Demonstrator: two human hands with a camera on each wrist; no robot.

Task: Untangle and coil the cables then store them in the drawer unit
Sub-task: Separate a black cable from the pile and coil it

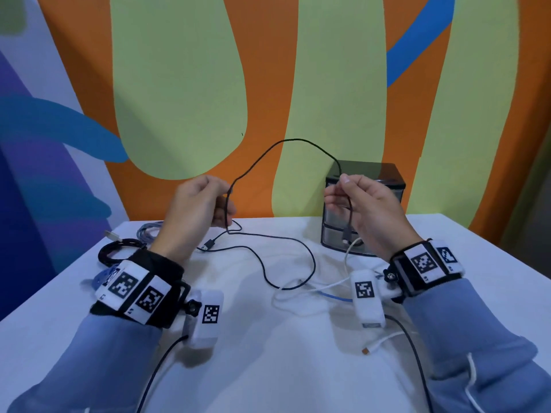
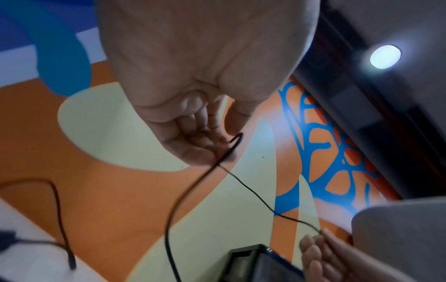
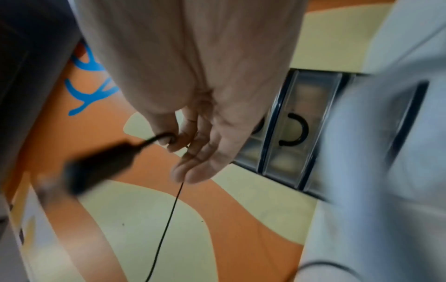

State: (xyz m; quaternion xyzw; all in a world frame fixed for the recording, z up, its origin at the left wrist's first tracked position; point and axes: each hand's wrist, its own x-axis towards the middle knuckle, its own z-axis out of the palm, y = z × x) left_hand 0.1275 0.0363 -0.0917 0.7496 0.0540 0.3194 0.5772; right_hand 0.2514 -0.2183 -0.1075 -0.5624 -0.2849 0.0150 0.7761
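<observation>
Head view: both raised hands (image 1: 196, 207) (image 1: 366, 210) pinch black cable (image 1: 292, 140).

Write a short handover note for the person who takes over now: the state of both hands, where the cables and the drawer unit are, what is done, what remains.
Left hand pinches the thin black cable; right hand pinches it near its plug, which hangs below. The cable arches between the hands; the rest trails on the white table.
Drawer unit stands at the back right, drawers closed.
Done: a black coil and a grey bundle lie at the left.
Left: coil this cable, free the white cable and blue cable, store all.
</observation>
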